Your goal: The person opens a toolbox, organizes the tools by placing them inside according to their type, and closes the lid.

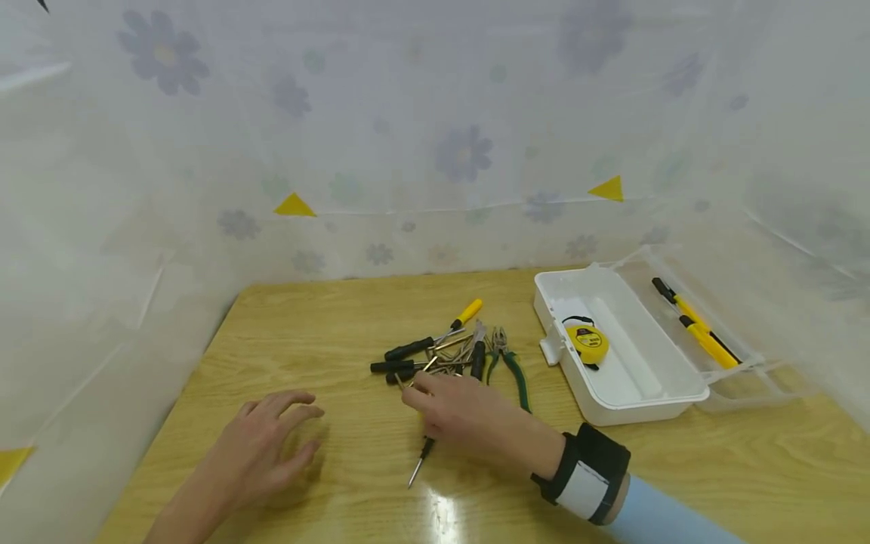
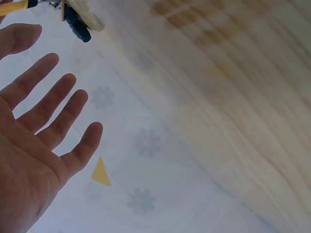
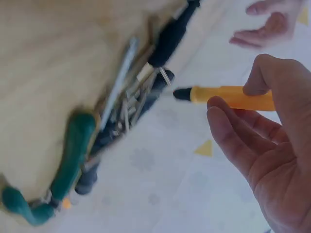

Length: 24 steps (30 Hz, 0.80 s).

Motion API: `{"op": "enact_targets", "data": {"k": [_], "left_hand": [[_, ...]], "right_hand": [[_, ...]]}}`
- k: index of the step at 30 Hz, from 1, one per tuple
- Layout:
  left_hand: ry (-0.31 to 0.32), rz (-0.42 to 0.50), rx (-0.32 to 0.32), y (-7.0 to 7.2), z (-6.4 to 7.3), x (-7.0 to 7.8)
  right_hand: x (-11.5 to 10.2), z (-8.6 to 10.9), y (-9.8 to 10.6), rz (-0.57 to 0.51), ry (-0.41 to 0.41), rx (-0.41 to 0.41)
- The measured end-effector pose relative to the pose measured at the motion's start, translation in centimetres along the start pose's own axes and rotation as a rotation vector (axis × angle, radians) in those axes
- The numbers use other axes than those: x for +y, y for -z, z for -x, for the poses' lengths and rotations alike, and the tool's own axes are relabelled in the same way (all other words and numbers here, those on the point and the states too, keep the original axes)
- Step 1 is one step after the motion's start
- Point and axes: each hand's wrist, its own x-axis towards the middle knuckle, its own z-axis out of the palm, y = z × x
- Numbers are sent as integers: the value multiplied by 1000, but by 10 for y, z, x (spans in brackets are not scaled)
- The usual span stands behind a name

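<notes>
My right hand [image 1: 465, 412] pinches a screwdriver with a yellow handle [image 3: 233, 97] and a black collar. In the head view its handle is hidden by the hand, while the metal shaft [image 1: 416, 472] slants out below, toward the near edge. Just beyond the fingers lies a pile of tools. It includes hex keys [image 1: 455, 351], black-handled tools [image 1: 408, 348] and a yellow-handled screwdriver [image 1: 469, 311]. Green-handled pliers [image 1: 518, 378] lie at its right side. Over the table's left part, my left hand [image 1: 261, 446] holds nothing, its fingers spread and slightly bent.
On the right stands an open white toolbox [image 1: 612, 406] with a yellow tape measure [image 1: 588, 344] inside. Its clear lid, folded out to the right, holds yellow-and-black tools [image 1: 710, 344]. A flowered white sheet [image 1: 381, 151] rises behind and beside the wooden table [image 1: 306, 317].
</notes>
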Motion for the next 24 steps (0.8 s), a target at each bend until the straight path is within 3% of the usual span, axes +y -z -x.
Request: {"op": "enact_targets", "data": {"k": [2, 6, 16, 20, 24], "left_hand": [[-2, -2, 9, -1, 1, 0], [0, 0, 18, -1, 1, 1], [2, 6, 12, -2, 1, 2], [-3, 1, 15, -3, 1, 3], [2, 0, 11, -4, 0, 3]], "right_hand": [[5, 3, 7, 0, 8, 81], [16, 12, 15, 21, 10, 149], [27, 38, 15, 15, -152, 15], [31, 46, 18, -26, -200, 30], [36, 53, 22, -45, -234, 97]]}}
